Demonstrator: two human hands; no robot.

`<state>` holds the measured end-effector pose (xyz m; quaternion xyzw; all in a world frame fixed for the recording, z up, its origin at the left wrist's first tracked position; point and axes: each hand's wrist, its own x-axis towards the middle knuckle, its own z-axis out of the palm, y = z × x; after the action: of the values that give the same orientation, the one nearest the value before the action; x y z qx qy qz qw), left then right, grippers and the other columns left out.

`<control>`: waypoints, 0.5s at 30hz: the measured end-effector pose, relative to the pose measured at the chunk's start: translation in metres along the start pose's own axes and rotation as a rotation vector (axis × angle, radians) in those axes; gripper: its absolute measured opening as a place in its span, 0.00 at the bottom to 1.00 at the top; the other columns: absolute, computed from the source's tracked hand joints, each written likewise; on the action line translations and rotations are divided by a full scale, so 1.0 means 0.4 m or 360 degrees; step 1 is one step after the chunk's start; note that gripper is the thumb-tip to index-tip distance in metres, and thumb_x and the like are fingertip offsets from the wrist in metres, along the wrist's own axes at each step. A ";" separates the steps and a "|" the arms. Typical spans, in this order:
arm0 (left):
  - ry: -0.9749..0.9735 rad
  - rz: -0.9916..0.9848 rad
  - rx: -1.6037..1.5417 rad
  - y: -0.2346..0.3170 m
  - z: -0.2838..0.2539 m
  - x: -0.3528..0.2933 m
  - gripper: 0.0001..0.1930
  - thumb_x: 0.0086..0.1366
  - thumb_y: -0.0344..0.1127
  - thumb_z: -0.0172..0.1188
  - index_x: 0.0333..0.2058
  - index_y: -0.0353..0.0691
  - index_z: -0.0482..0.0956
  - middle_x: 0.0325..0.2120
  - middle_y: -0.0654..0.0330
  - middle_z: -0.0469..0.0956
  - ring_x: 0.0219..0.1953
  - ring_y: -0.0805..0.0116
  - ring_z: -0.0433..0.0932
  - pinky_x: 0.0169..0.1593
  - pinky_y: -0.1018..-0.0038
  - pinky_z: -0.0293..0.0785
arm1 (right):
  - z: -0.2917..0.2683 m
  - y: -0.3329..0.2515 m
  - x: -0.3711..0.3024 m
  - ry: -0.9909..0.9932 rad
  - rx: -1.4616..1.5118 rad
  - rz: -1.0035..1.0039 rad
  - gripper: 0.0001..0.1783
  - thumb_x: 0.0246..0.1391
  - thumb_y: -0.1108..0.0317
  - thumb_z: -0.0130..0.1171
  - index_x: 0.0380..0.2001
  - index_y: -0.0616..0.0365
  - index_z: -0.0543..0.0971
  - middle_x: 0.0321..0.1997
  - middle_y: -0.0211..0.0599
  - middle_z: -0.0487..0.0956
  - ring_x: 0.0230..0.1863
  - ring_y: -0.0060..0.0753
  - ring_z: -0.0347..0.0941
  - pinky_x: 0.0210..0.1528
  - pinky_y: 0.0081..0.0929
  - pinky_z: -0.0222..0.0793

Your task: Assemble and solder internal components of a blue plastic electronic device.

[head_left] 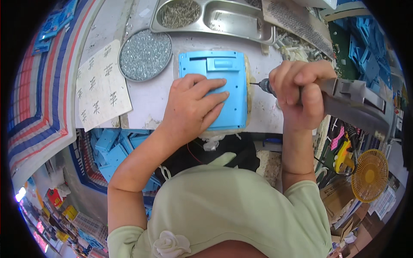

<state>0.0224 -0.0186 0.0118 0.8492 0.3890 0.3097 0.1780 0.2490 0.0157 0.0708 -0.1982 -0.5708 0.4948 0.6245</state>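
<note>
Fingers of the left hand (189,103) lie spread on a panel (230,101) on the worktop (148,101), right of a dish (145,55); the right hand (303,88) clasps a driver (357,105). A yellow fan (370,175) is farther right.

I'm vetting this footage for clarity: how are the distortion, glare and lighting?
Head view: the striped sheet bends along the left rim; head view: a bright light at lower left washes out white; head view: the blue case and left hand are well lit and fairly sharp.
</note>
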 end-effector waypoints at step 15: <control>0.0139 -0.0140 -0.0224 -0.016 0.003 0.048 0.16 0.55 0.33 0.69 0.44 0.45 0.84 0.56 0.57 0.77 0.48 0.53 0.76 0.56 0.60 0.67 | 0.032 -0.044 -0.093 0.0062 -0.0093 0.0292 0.14 0.62 0.63 0.64 0.37 0.59 0.70 0.21 0.32 0.72 0.20 0.23 0.65 0.24 0.27 0.62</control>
<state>0.0295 0.0002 0.0149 0.8023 0.4106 0.3649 0.2335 0.2497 -0.0272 0.0693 -0.2773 -0.5521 0.5292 0.5815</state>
